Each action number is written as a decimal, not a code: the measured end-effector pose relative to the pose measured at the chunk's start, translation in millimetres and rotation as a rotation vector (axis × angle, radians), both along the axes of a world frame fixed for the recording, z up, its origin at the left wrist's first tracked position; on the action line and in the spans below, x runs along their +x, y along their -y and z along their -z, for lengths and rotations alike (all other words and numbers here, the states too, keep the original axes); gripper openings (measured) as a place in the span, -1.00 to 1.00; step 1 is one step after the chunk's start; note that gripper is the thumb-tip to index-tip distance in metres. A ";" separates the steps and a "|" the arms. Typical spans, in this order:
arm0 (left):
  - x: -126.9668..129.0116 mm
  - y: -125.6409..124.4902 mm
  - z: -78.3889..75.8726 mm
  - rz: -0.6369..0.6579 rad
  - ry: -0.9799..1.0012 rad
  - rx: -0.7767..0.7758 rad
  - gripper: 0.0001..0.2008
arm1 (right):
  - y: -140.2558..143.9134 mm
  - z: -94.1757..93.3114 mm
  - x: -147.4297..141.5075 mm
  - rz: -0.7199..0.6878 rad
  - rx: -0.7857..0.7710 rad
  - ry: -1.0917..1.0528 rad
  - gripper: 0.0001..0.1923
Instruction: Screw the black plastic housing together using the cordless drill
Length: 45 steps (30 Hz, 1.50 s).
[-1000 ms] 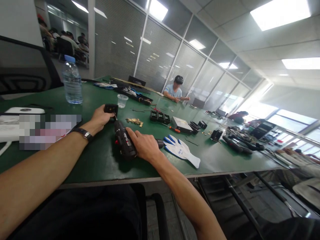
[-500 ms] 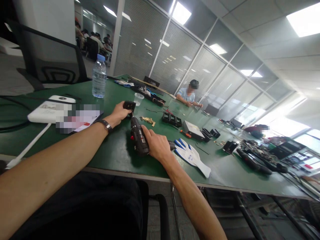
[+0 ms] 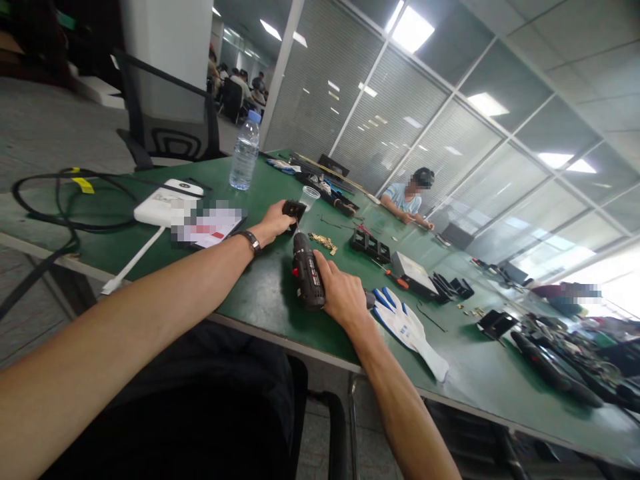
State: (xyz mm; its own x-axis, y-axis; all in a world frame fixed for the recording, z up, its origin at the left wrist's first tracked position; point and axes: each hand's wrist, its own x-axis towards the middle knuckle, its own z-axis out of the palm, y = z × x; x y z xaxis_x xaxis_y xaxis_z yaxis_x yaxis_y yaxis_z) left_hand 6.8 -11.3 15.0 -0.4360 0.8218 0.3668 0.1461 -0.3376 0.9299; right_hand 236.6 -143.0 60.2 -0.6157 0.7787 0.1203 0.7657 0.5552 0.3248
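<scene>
This looks like an office doubling as a workshop: past the right hand (image 3: 345,287) gripping a cordless drill (image 3: 307,277) are glass partitions (image 3: 395,87) with blinds and bright panel lights (image 3: 413,30); left of that grip, a mesh-backed office chair (image 3: 167,107); beyond it, brass-coloured pieces (image 3: 325,244) and a screwdriver (image 3: 402,283) on the green table (image 3: 265,297).

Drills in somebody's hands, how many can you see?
1. The black drill is in the right hand, pointing toward the black part in the left hand. Someone far away might hide another.
</scene>
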 end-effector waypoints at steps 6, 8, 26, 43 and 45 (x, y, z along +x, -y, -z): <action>-1.3 -1.3 2.0 0.011 -0.018 0.008 -0.67 | -1.1 1.0 0.0 0.002 -0.004 0.004 -0.21; -1.3 -1.4 2.4 0.014 -0.017 0.009 -0.69 | -1.8 1.7 0.0 -0.004 0.004 -0.002 -0.22; 0.5 2.1 1.2 0.007 0.005 0.037 -0.70 | -2.3 2.9 0.1 -0.011 0.024 0.021 -0.23; -1.4 -2.5 4.5 0.011 -0.043 0.036 -0.68 | -1.9 2.6 -0.5 -0.003 0.011 0.032 -0.24; -1.9 -3.3 5.0 0.008 -0.048 0.031 -0.67 | -2.1 2.4 -0.6 -0.004 0.012 0.030 -0.24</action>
State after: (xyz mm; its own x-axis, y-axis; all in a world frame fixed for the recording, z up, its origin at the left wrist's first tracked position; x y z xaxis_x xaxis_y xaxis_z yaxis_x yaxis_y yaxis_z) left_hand 4.9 -8.0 10.0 -0.4104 0.8133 0.4124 0.1873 -0.3674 0.9110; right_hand 236.0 -141.0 57.8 -0.6221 0.7750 0.1111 0.7534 0.5539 0.3543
